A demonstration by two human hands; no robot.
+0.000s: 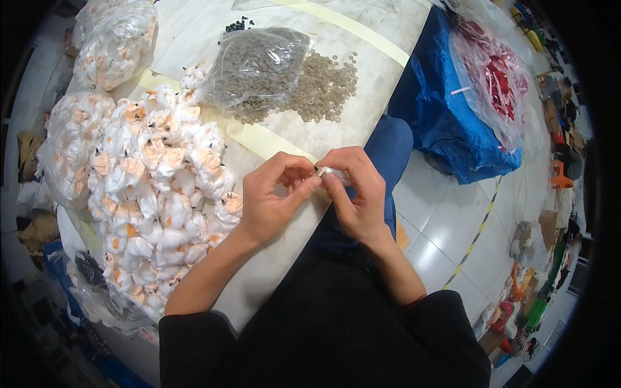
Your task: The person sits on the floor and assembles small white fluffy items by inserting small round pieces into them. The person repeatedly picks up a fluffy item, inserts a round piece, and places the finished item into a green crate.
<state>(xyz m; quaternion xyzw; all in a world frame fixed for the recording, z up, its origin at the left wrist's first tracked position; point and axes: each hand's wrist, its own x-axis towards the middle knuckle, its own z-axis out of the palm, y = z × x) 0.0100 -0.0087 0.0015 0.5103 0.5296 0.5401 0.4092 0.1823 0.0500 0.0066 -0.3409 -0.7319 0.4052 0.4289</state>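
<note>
My left hand (pixel 275 194) and my right hand (pixel 357 197) meet in front of me at the table's edge, fingertips nearly touching. Between them is a small white piece with a dark tip (pixel 328 171). The right thumb and fingers pinch it, while the left thumb and forefinger close at its dark end. Most of it is covered by my fingers, so its exact kind is hidden. Left of my hands lies a big heap of white and peach artificial flowers (pixel 171 158), several showing short dark stubs. Beyond, small grey-brown rings (pixel 323 87) are spread over the table.
A clear plastic bag full of the same rings (pixel 259 64) sits beside the loose ones, with small dark pieces (pixel 239 24) behind. Bagged flowers (pixel 116 48) stand at far left. To the right, a blue sack (pixel 446 123) holds red material in clear plastic (pixel 501 81).
</note>
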